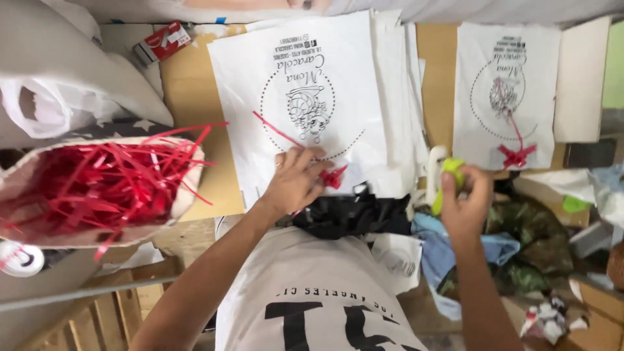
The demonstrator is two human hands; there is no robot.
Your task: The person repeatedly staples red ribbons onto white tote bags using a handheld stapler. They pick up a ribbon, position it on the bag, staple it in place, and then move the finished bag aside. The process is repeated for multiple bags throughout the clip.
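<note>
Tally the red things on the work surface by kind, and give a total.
Red bows: 2, one under the left hand on the near white bag, one on the far white bag
Bags of red shredded ribbon: 1
Red-and-white small boxes: 1
Total: 4

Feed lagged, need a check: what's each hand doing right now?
Left hand: open, fingers pressing a red ribbon bow onto the white printed bag.
Right hand: closed around a yellow-green and white tool.
</note>
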